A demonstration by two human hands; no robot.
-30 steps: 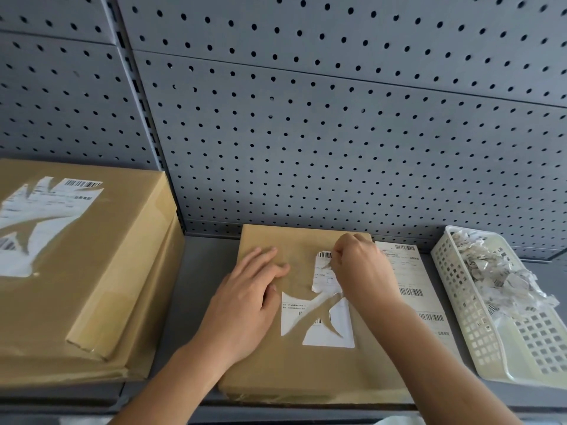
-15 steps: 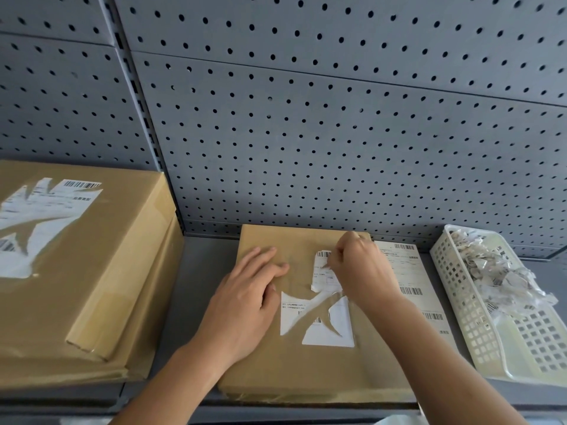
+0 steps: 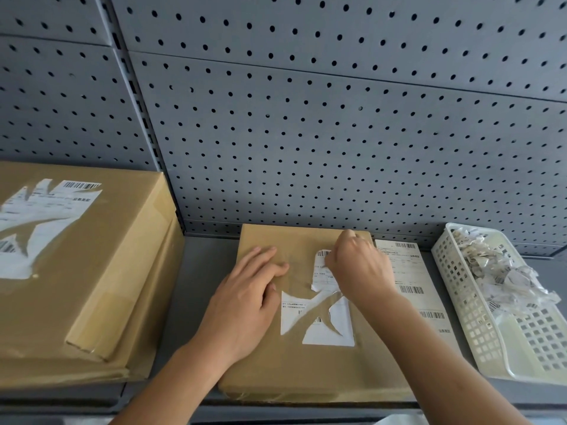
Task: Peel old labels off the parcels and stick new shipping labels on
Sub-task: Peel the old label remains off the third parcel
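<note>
A flat brown parcel (image 3: 291, 363) lies on the grey shelf in front of me. Its old white label (image 3: 325, 329) is torn into ragged patches, with bare brown showing through. My left hand (image 3: 245, 308) rests flat on the parcel's left part, fingers straight. My right hand (image 3: 359, 268) is curled at the label's upper strip (image 3: 320, 271), fingertips pinching its top edge by a barcode. A sheet of fresh shipping labels (image 3: 411, 289) lies just right of the parcel, partly under my right forearm.
A bigger brown box (image 3: 92, 271) with its own torn label (image 3: 40, 216) stands at the left. At the right, a white perforated basket (image 3: 478, 332) holds several crumpled label scraps (image 3: 503, 277). Grey pegboard (image 3: 306, 133) forms the back wall.
My right hand has crept slightly up and away along the label's upper strip. The left hand and the parcel stay put.
</note>
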